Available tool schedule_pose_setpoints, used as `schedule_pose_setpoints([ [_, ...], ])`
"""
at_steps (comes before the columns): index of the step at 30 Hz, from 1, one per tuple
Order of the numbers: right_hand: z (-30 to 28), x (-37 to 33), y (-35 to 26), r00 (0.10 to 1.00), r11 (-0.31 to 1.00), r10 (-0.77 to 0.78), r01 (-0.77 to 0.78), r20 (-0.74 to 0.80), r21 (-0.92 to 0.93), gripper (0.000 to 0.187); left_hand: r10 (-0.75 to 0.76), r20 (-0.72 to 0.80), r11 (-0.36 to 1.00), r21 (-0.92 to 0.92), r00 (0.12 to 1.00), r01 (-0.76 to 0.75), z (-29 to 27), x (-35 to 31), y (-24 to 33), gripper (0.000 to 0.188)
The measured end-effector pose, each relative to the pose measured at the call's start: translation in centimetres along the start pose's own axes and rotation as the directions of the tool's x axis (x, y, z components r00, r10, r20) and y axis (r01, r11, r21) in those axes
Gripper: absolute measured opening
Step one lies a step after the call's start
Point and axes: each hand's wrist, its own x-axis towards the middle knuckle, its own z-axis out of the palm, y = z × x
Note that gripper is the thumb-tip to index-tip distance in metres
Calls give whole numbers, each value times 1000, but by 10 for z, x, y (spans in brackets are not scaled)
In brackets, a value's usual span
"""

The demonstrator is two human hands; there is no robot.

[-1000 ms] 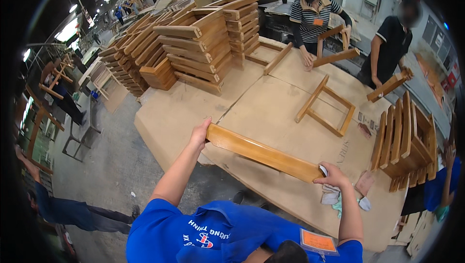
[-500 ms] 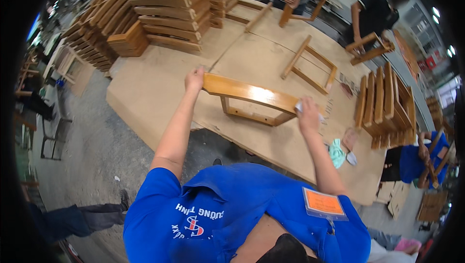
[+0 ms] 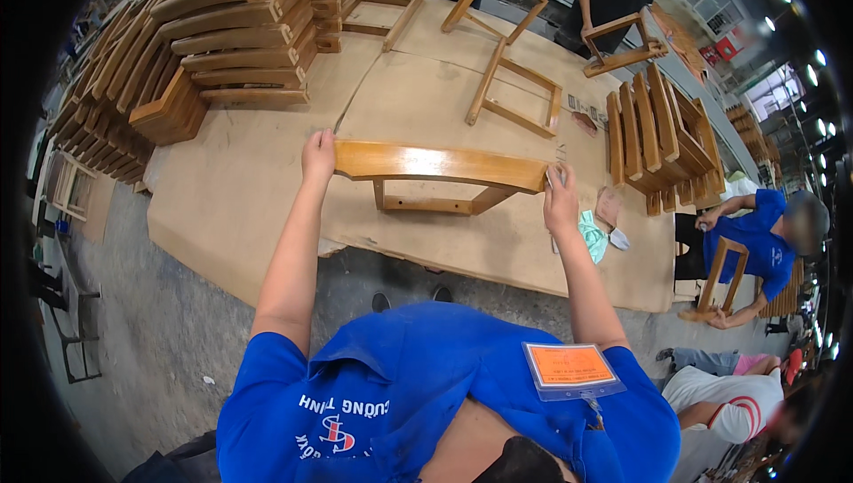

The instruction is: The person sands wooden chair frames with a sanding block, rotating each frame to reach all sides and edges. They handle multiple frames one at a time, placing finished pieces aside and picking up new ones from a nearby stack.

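Note:
A varnished wooden frame (image 3: 435, 163) stands at the near side of the cardboard-covered table (image 3: 249, 190), its broad, glossy, slightly curved rail facing up. My left hand (image 3: 318, 156) is closed round the left end of that rail. At the opposite end my right hand (image 3: 560, 199) grips the rail, with a small pale scrap, perhaps cloth or paper, showing between its fingers. Below the rail, the lower bar and slanting sides of the frame are partly visible. A mint-green cloth (image 3: 592, 236) lies on the table near my right forearm.
Tall stacks of wooden frames (image 3: 235, 39) fill the far left. Another stack (image 3: 666, 136) stands at the right, and a loose frame (image 3: 515, 92) lies mid-table. Co-workers handle frames across the table, and a person in blue (image 3: 755, 243) holds one at the right.
My view has turned to the right. The frame's rail now lies more level across my view, both hands still at its ends. The person in blue at the right shows more fully.

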Motion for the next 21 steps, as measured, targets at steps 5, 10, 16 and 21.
schedule_pose_setpoints([
  [5,56,-18,-66,917,914,-399,398,-4,84,46,-253,219,878,-357,942,319,4,-31,10,30],
  [10,37,-23,-23,936,935,-353,351,14,51,46,-146,303,838,-468,942,280,-5,-36,16,26],
  [16,35,-19,-36,981,972,-191,187,16,142,41,-234,402,718,-542,885,436,-8,-37,21,25],
  [21,114,-32,-145,867,860,-491,465,87,210,40,-285,350,677,-586,892,446,-2,-59,20,25],
])
